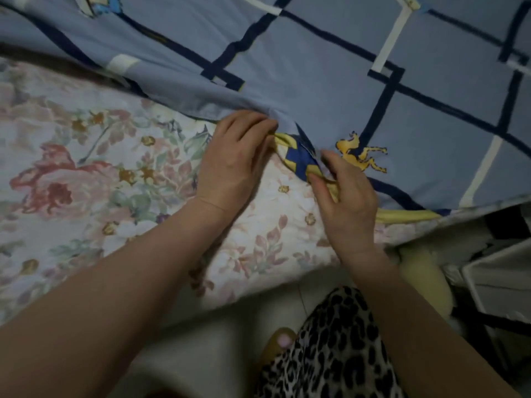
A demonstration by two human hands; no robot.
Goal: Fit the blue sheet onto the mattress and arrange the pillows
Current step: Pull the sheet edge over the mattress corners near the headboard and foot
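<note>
The blue sheet [316, 67], with dark blue and white lines and a yellow horse print, covers the upper and right part of the mattress [86, 182], whose floral cover is bare at the lower left. My left hand [232, 162] pinches the sheet's hem near the middle of the view. My right hand [347, 202] grips a bunched fold of the sheet's edge, blue and yellow, just to the right. No pillow is in view.
The mattress edge runs diagonally across the lower middle, with pale floor [201, 354] below it. My leopard-print trouser leg [330, 354] and a toe stand by the bed. A yellow fuzzy object [422, 280] and white frame parts [494, 277] crowd the right.
</note>
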